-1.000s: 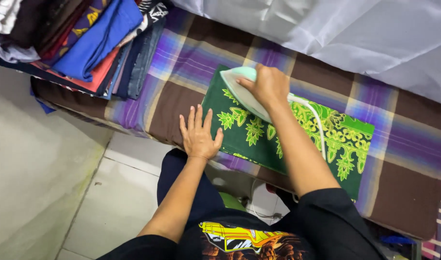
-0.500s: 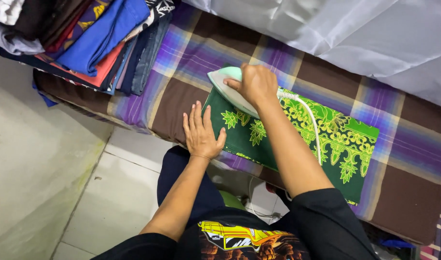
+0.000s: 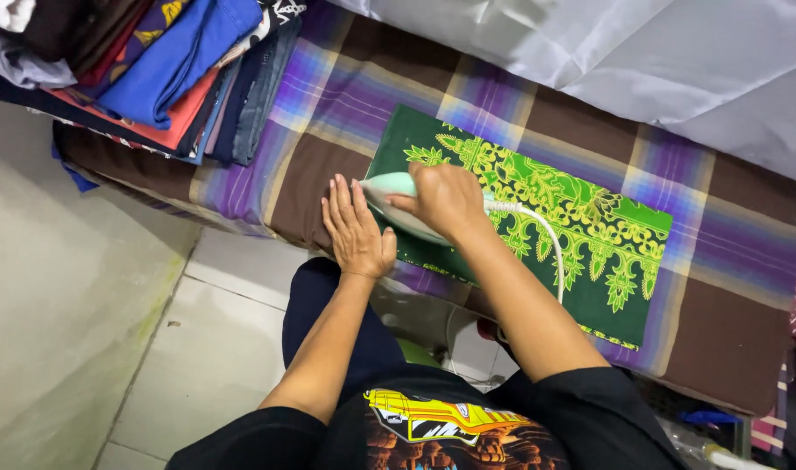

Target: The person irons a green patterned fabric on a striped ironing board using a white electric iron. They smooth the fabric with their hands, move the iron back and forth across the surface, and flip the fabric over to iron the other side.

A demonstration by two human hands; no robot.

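Gripping iron (image 3: 394, 202), right hand (image 3: 446, 200), green cloth (image 3: 581, 222)

Lighting I read: even, soft daylight, bright overall. Shadows faint. Mild sheen on pale sheet (image 3: 676, 70). Focus sharp; slight wide-angle stretch at edges.

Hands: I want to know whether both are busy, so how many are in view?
2: left hand flat on the cloth's edge, right hand gripping the iron.

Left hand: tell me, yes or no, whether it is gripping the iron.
No, the left hand lies flat on the cloth beside the iron, which the right hand grips.
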